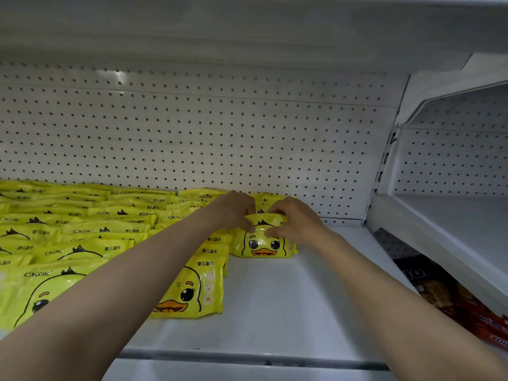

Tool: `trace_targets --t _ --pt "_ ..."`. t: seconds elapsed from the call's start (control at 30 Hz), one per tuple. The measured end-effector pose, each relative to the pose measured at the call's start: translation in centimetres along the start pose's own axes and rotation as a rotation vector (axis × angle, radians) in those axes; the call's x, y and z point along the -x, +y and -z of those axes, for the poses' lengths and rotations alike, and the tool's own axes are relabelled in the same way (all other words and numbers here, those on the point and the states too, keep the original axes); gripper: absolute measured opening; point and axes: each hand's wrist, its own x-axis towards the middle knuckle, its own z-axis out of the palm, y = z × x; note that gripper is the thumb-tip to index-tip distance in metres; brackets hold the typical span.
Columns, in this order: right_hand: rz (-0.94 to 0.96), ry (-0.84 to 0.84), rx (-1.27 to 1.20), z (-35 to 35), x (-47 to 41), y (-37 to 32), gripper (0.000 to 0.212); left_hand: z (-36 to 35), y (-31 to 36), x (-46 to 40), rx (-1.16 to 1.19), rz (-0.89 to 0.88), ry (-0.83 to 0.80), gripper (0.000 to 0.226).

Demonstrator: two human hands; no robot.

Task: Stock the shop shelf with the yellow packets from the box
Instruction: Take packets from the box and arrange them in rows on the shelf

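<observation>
Packet [263, 242] upright on shelf [288, 303], just right of stocked rows [82, 243], near pegboard [220, 138]. Left hand [236, 211], right hand [295, 218] pinching its top edge. Risk: soft packet likely slumps forward on release; nothing props its front.

Both arms reach into white shelf [288, 303]. Left hand [233, 213] and right hand [295, 220] pinch top edge of one yellow duck packet [262, 242], standing at front of rightmost row. Rows of same packets [82, 237] fill shelf's left. Pegboard back panel [192, 138] behind. Red snack packs [467, 306] on lower shelf, right.
</observation>
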Motion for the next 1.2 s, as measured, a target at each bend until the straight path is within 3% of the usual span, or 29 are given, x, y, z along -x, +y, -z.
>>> trace_targets --t 0.43,0.67,0.93,1.2 --pt "0.082 0.030 0.319 0.3 1.0 -0.7 0.072 -1.7 2.0 2.1 -0.180 0.159 0.191 0.049" --pt "0.135 0.095 0.343 2.9 1.0 -4.2 0.057 1.7 1.8 6.6 -0.031 0.235 0.342 0.056" --pt "0.283 0.190 0.174 2.7 3.8 -16.6 0.054 6.3 -4.7 18.9 0.017 0.342 0.514 0.060" --pt "0.481 0.200 0.040 -4.6 9.2 -35.3 0.052 8.5 -14.8 38.6 -0.127 0.478 0.635 0.054"
